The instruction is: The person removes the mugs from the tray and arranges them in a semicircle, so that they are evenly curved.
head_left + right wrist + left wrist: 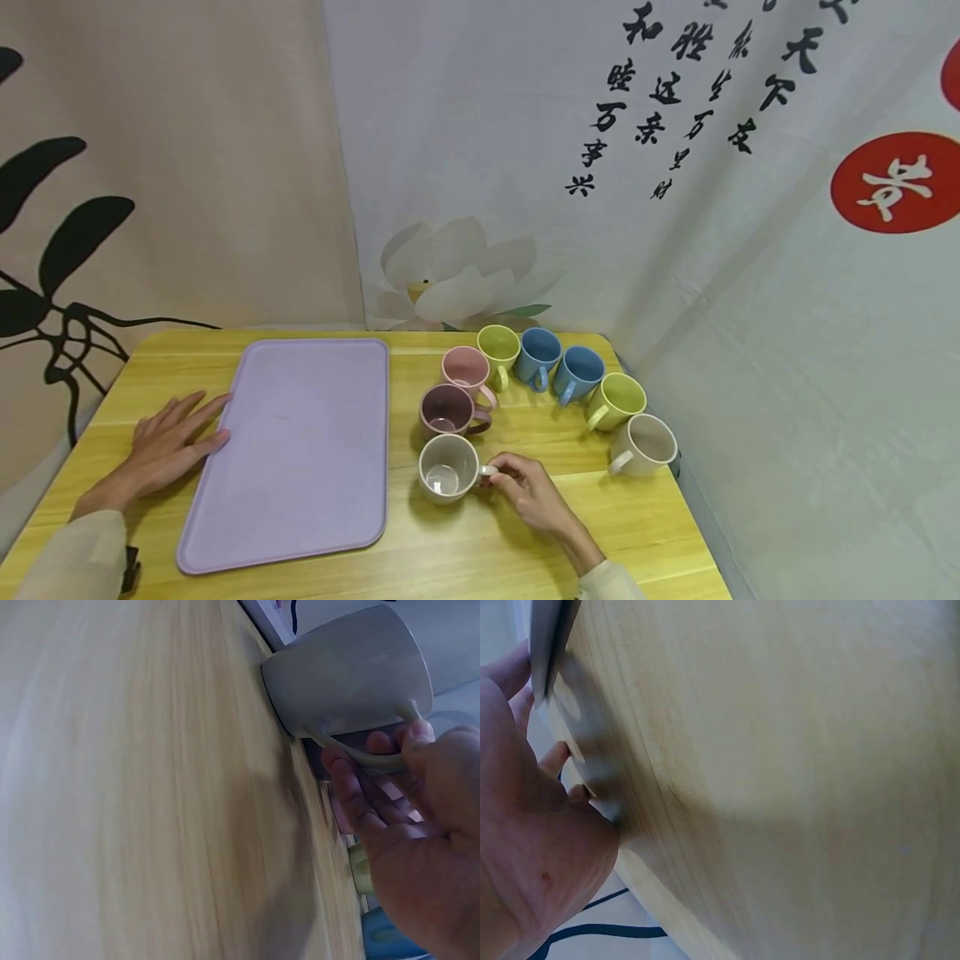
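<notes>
My right hand [531, 492] pinches the handle of a whitish mug [447, 468], thumb on one side and fingers curled behind it. Upright, the mug stands close to the right edge of a purple tray [292, 450]; the right wrist view shows the same mug [349, 675] from its side. Just behind it are a dark mauve mug [447, 411] and a pink mug [465, 367]. Over at the tray's left edge, my left hand [168, 446] rests with fingers spread and extended, fingertips at the rim. The tray's bare surface faces up.
A curved row of mugs lines the back and right: a green mug [498, 346], two blue mugs [537, 354], another green mug [619, 400] and a second whitish mug [647, 442] near the right edge of the wooden table [465, 558]. Printed curtains [480, 167] hang behind.
</notes>
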The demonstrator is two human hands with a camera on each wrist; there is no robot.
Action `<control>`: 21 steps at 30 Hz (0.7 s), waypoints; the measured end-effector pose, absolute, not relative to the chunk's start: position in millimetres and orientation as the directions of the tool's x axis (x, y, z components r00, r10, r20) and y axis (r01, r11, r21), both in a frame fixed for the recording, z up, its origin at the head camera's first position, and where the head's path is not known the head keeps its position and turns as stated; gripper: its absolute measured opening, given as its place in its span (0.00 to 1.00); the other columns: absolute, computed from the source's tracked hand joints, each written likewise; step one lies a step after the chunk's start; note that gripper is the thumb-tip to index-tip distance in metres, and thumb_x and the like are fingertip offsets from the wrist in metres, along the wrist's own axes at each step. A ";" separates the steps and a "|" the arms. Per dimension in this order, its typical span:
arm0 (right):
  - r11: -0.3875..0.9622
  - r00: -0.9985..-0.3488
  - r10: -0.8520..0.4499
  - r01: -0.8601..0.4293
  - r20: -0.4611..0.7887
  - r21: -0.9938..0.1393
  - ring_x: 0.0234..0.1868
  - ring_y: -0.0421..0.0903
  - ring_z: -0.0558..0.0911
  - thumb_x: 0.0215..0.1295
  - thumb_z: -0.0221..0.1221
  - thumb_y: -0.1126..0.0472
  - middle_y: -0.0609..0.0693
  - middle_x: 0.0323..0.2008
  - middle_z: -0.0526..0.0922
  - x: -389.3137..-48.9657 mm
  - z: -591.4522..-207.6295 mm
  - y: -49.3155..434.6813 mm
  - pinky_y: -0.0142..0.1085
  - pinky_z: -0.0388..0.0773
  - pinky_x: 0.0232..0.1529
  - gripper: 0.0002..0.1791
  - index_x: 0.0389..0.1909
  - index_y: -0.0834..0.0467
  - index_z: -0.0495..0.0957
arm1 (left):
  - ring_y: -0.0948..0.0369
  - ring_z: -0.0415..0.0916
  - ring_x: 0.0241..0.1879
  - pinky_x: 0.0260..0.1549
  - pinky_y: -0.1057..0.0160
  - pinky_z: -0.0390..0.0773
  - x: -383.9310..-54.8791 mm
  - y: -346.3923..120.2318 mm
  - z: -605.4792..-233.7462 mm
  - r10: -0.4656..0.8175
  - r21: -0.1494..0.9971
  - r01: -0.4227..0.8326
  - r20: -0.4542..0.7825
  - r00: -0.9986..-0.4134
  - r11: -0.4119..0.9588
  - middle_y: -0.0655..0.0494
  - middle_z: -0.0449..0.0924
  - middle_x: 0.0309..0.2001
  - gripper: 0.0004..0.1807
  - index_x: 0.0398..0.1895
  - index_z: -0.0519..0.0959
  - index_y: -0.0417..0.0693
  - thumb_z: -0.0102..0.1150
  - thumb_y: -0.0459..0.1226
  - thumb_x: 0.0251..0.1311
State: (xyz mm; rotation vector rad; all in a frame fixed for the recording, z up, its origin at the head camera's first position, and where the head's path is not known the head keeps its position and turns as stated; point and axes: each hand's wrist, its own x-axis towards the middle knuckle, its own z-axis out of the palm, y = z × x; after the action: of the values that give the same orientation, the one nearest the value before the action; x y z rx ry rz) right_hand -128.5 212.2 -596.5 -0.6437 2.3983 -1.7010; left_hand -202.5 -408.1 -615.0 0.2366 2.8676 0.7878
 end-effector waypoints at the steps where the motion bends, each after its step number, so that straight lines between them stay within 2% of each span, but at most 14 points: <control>1: 0.271 -0.900 -0.415 -0.261 0.132 -0.926 0.46 0.66 0.91 0.85 0.60 0.64 0.65 0.45 0.92 -128.6 -596.8 212.5 0.44 0.93 0.50 0.09 0.52 0.63 0.87 | 0.11 0.30 0.83 0.71 0.08 0.34 -202.3 -408.1 -615.1 0.194 0.518 0.112 -0.108 -0.975 0.848 0.19 0.38 0.88 0.44 0.94 0.49 0.50 0.48 0.58 0.88; 8: 0.234 -0.900 -0.424 -0.215 0.099 -0.948 0.48 0.57 0.93 0.86 0.59 0.65 0.70 0.48 0.91 -129.2 -596.1 213.4 0.45 0.94 0.54 0.09 0.54 0.65 0.86 | 0.10 0.31 0.83 0.70 0.08 0.34 -201.2 -407.5 -614.6 0.204 0.527 0.126 -0.092 -0.975 0.840 0.19 0.39 0.88 0.43 0.94 0.49 0.50 0.49 0.57 0.88; 16: 0.182 -0.900 -0.430 -0.169 0.076 -0.969 0.43 0.47 0.91 0.85 0.60 0.67 0.75 0.49 0.90 -129.1 -594.7 214.9 0.43 0.93 0.47 0.10 0.57 0.68 0.85 | 0.10 0.31 0.83 0.70 0.08 0.34 -201.6 -407.2 -614.1 0.205 0.525 0.129 -0.089 -0.975 0.841 0.19 0.39 0.88 0.43 0.94 0.50 0.50 0.50 0.57 0.88; 21: 0.167 -0.898 -0.431 -0.169 0.082 -0.971 0.44 0.46 0.91 0.86 0.59 0.67 0.77 0.49 0.89 -129.2 -594.7 215.6 0.43 0.93 0.47 0.10 0.58 0.68 0.84 | 0.10 0.31 0.83 0.70 0.09 0.35 -201.8 -407.5 -613.2 0.205 0.525 0.124 -0.099 -0.974 0.842 0.18 0.39 0.88 0.43 0.94 0.49 0.50 0.49 0.57 0.88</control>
State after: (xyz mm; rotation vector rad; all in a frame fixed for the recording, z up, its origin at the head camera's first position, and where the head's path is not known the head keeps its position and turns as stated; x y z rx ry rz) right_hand -129.2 215.6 -594.7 -0.5838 2.2265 -1.8083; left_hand -201.8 -407.5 -613.2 0.2583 2.8684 0.8025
